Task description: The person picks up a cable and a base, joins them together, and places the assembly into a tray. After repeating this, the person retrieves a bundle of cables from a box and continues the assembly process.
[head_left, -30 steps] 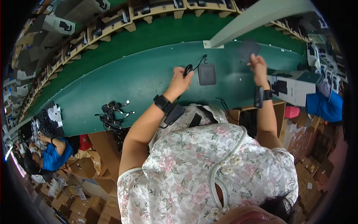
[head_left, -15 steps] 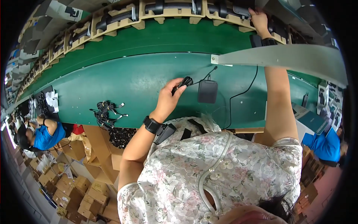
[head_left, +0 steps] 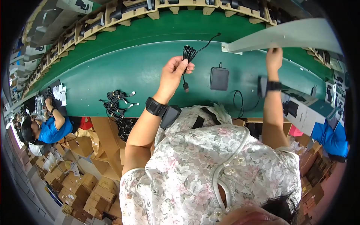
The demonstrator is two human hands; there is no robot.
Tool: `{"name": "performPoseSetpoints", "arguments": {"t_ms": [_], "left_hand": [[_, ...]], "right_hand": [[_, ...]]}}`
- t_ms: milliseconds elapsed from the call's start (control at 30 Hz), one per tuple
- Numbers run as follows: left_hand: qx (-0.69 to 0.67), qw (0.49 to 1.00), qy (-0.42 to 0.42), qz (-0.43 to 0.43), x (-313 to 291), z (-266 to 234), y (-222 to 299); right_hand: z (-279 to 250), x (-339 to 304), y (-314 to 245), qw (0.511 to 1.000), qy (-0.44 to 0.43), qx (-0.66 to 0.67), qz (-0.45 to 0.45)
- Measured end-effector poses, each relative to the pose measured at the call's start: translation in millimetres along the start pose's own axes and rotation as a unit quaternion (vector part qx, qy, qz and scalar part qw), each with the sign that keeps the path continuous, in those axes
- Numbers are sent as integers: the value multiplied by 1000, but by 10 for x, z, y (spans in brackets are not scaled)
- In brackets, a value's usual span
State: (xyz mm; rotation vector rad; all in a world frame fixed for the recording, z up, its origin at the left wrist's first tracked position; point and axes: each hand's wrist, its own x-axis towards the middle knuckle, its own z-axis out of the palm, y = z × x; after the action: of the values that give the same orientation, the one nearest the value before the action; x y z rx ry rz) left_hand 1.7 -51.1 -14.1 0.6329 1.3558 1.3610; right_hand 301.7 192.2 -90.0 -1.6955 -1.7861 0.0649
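My left hand (head_left: 174, 75) is closed around a coiled black USB cable (head_left: 189, 53), lifted over the green workbench. One thin end of it sticks up to the far right; a plug dangles below my fingers. My right hand (head_left: 274, 60) is at the lower edge of a grey metal bar (head_left: 285, 35), which partly covers its blurred fingers, so their grip is unclear. Between my hands a flat black rectangular device (head_left: 219, 78) lies on the bench with a short plug at its top. Several bundled black cables (head_left: 117, 103) lie to the left.
Cardboard trays (head_left: 168, 4) with black parts line the green conveyor belt (head_left: 150, 32) at the far side. A product box (head_left: 305, 108) stands at right. Co-workers in blue sit at left (head_left: 56, 129) and right (head_left: 330, 138). Cardboard boxes (head_left: 80, 187) fill the floor at lower left.
My right hand has drawn back from the far trays to near the metal bar. My left hand has turned the coiled cable so its plug end hangs down. The whole view has shifted slightly.
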Motion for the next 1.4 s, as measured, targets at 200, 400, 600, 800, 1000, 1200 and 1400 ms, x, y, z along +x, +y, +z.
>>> {"name": "performPoseSetpoints", "arguments": {"t_ms": [200,400,600,800,1000,1200,1400], "left_hand": [[20,998,-60,-18,41,-29,9],[226,954,-145,129,82,97,-76],[198,947,-238,90,-14,202,-50],[453,850,-220,153,-69,239,169],[443,841,-198,239,-29,349,16],[430,846,-83,304,7,278,175],[426,877,-56,214,-36,-118,-139]], "right_hand": [[-668,-1277,-964,971,-184,138,-65],[-488,-1201,-1481,907,-173,240,-298],[-677,-1150,-1516,731,-516,447,10],[-758,-926,-1494,834,-242,396,-299],[-957,-1192,-1617,820,-471,220,-241],[-829,-941,-1021,904,-362,93,-206],[-735,-80,-398,973,-175,-65,-138]]}}
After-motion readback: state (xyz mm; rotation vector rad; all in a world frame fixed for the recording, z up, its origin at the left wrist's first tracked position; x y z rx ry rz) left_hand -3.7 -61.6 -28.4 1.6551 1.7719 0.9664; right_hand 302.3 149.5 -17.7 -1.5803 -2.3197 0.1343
